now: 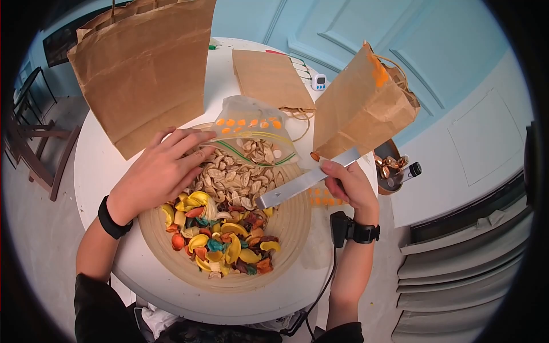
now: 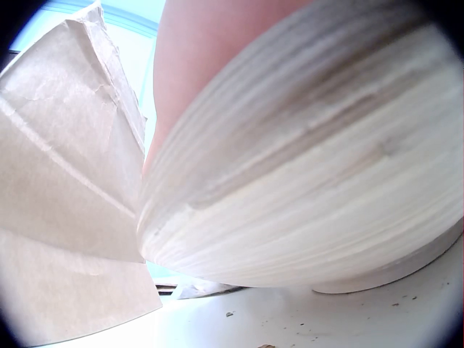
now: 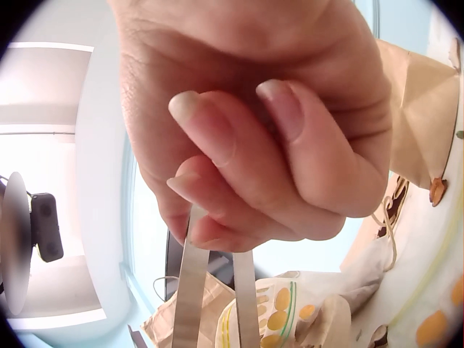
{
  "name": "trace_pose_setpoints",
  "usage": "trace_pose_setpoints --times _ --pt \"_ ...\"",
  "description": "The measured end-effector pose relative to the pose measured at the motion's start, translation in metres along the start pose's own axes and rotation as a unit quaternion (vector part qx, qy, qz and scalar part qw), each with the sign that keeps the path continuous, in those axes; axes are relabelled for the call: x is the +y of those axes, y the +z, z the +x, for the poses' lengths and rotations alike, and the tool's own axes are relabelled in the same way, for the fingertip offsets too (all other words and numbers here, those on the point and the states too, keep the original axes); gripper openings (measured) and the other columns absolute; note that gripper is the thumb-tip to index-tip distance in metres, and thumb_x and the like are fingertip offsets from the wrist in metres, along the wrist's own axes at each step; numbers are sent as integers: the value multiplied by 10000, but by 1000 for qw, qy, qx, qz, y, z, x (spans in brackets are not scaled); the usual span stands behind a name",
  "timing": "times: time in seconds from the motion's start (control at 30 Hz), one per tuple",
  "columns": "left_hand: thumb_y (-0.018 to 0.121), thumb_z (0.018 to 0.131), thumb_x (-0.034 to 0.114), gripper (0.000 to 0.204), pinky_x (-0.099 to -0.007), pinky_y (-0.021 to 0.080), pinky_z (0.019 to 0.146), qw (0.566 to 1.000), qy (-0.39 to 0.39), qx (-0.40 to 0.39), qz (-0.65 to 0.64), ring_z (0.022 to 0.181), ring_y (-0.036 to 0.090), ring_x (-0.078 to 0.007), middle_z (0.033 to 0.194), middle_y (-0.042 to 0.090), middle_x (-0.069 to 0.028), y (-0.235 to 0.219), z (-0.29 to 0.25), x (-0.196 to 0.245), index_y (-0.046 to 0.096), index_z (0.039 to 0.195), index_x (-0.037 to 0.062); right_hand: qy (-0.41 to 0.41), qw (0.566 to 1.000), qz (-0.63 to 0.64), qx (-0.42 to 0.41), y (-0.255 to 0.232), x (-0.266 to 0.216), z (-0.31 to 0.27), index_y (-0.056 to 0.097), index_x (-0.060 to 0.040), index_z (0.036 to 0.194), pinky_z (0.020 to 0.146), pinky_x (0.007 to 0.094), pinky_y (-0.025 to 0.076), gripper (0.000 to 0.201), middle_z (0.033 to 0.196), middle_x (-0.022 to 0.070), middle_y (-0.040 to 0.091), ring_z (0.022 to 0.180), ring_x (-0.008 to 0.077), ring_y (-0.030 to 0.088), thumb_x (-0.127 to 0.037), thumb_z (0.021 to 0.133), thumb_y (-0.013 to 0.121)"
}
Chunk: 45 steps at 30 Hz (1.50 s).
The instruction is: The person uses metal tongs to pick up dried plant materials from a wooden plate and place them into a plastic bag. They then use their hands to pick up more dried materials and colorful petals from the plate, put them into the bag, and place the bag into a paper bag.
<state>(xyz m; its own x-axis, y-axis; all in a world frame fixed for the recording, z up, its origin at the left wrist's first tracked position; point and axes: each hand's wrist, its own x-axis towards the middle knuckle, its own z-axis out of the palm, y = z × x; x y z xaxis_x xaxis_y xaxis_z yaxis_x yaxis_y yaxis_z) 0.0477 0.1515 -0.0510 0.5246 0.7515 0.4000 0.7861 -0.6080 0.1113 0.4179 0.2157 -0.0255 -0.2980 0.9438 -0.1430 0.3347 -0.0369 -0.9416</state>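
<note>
A round wooden bowl point(image 1: 294, 228) holds pale dried slices point(image 1: 229, 174) at its far side and colourful dried potpourri pieces point(image 1: 229, 246) nearer me. Over its far rim lies a clear zip bag point(image 1: 246, 108) with orange dots, its mouth facing me and some pale slices inside. My left hand point(image 1: 163, 163) reaches across the bowl's left side and holds the bag's left edge at the mouth; its fingertips are partly hidden. The right hand point(image 1: 351, 186) grips metal tongs point(image 1: 309, 180), whose tips are over the slices. Both tong arms point(image 3: 190, 297) show below curled fingers in the right wrist view.
Tall paper bags stand at the left point(image 1: 148, 68) and right point(image 1: 360, 103) of the white table point(image 1: 97, 137). Another paper bag point(image 1: 271, 77) lies flat at the back, near a small timer point(image 1: 319, 82). A brown tray point(image 1: 386, 150) sits beyond the right edge.
</note>
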Motion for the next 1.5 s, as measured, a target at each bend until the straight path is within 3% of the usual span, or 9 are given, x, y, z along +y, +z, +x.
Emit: trace_pose_setpoints --times 0.2,0.4,0.6,0.7,0.9,1.1,1.3,1.5 --pt "652 951 118 407 -461 402 1130 1000 1 -2 -1 1313 511 -335 1505 533 -97 0 0 0 628 1349 40 -20 998 61 -9 -3 0 -2 589 -105 702 390 236 241 378 497 -38 485 381 37 358 -323 996 684" --pt "658 943 113 415 -460 402 1135 1000 0 -8 -3 1317 509 -329 1504 532 -95 3 0 0 631 1351 45 10 1000 -7 5 6 -2 0 612 -85 745 385 233 230 329 494 -37 471 374 41 351 -292 990 680" --pt "661 939 113 416 -455 404 1135 1000 1 -7 -6 1317 509 -327 1497 536 -95 3 -1 0 632 1347 41 -19 994 80 -71 -20 9 -3 627 -66 841 385 233 230 230 510 -36 465 385 36 351 -250 966 685" --pt "660 941 113 413 -456 406 1133 1000 2 -6 -8 1313 510 -328 1496 538 -94 3 0 0 632 1346 40 -36 990 129 -48 -14 6 -3 620 -71 817 383 235 232 252 511 -38 463 386 38 355 -263 967 687" --pt "654 945 113 410 -459 400 1138 1000 0 -8 -8 1314 511 -327 1495 541 -95 2 1 1 631 1348 41 15 1000 -17 -6 3 -1 0 600 -87 759 388 234 234 299 518 -32 484 392 41 356 -284 963 697" --pt "653 946 113 421 -465 393 1147 1000 -1 -11 -8 1328 509 -322 1493 543 -96 2 0 0 628 1360 43 27 997 1 -76 -10 8 0 596 -95 746 398 234 222 351 509 -35 483 392 37 353 -346 973 689" --pt "657 944 115 417 -464 392 1147 1000 1 -8 -6 1330 508 -323 1493 545 -98 2 0 1 634 1353 40 53 996 5 -75 7 1 4 598 -101 714 392 232 224 391 500 -34 475 387 38 356 -376 979 683" --pt "665 939 115 406 -465 391 1143 1000 -3 -9 -14 1326 507 -328 1493 545 -96 2 0 1 643 1336 31 17 1000 2 18 3 -4 0 604 -100 722 386 227 247 377 503 -34 488 385 41 375 -366 972 699"
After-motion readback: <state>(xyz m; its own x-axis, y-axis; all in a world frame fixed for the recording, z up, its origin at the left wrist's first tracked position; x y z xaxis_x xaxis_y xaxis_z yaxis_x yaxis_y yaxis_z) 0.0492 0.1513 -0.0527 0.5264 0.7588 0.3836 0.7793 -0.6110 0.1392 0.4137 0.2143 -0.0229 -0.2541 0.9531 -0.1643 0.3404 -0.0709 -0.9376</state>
